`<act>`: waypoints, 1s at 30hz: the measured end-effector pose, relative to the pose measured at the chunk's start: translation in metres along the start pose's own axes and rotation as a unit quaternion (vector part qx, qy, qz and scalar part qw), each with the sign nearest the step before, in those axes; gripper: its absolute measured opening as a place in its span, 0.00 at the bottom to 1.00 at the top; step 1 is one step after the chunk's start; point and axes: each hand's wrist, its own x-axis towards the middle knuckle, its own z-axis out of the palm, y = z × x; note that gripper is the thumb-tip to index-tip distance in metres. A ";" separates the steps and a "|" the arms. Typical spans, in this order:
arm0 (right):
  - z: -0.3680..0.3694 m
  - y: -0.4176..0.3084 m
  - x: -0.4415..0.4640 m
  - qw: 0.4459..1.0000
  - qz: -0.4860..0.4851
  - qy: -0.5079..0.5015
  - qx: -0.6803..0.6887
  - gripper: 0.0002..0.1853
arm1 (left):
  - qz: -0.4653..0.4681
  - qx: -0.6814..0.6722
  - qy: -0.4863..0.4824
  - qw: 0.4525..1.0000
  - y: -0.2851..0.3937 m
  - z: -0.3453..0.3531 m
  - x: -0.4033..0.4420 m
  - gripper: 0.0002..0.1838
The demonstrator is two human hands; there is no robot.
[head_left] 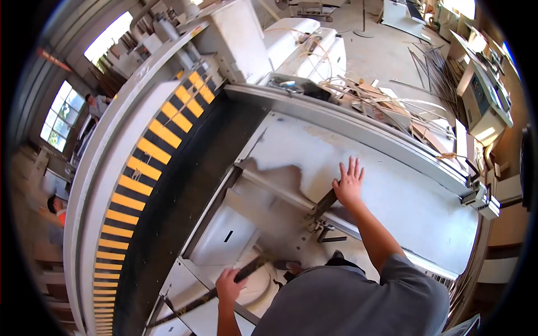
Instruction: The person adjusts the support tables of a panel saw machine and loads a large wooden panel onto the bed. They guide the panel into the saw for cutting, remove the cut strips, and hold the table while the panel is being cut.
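One shirt [353,305], two hands [351,183], one worktop [406,187]

A grey-shirted person [358,302] holds a bare right arm [378,234] outstretched, the splayed right hand [351,185] palm-down, as the bare left hand [228,287] sits nearer the torso, its fingers partly bent.

Broad pale-grey metal table top [414,201]: smooth, with a soft sheen. Long straight grey metal rail [336,115]: smooth, low in gloss. Flat black bed [174,173]: matt, flecked with pale specks. Yellow-and-black striped band [165,133]: painted, scuffed in places. Rounded white casing [294,31]: smooth, glossy. Long slim dark bar [250,269]: apparently dull metal, though blurred. Grey short-sleeved shirt [353,302]: matt cloth.
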 end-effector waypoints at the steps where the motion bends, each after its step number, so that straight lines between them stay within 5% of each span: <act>1: -0.019 0.015 -0.002 0.999 0.034 0.025 -0.009 0.36 | 0.000 0.005 0.001 1.000 0.034 -0.012 -0.006 0.28; 4: -0.052 0.073 0.001 0.982 0.108 -0.028 0.155 0.37 | 0.069 0.056 0.033 0.995 0.113 -0.060 -0.016 0.27; 9: -0.071 0.184 -0.063 0.984 0.036 0.057 0.166 0.27 | 0.181 0.252 0.061 0.949 0.242 -0.195 0.030 0.31; 12: -0.138 0.232 -0.136 0.946 0.145 0.012 0.289 0.28 | 0.286 0.283 0.061 0.913 0.330 -0.249 0.077 0.32; 18: -0.183 0.284 -0.335 0.845 0.382 -0.031 0.373 0.34 | 0.675 0.225 0.059 0.700 0.574 -0.261 0.151 0.25; 22: -0.220 0.250 -0.417 0.722 0.507 0.048 0.469 0.34 | 0.821 0.144 0.051 0.551 0.717 -0.215 0.172 0.17; 24: -0.218 0.244 -0.440 0.541 0.551 0.151 0.616 0.37 | 0.857 0.119 0.169 0.472 0.782 -0.180 0.176 0.29; 27: -0.245 0.243 -0.405 0.357 0.486 0.248 0.758 0.37 | 0.843 0.036 0.126 0.522 0.818 -0.135 0.174 0.42; 29: -0.279 0.267 -0.343 0.319 0.397 0.341 0.790 0.33 | 0.834 -0.011 0.097 0.542 0.802 -0.108 0.169 0.39; 30: -0.272 0.311 -0.321 0.362 0.284 0.350 0.816 0.30 | 0.825 -0.030 0.071 0.560 0.784 -0.097 0.166 0.34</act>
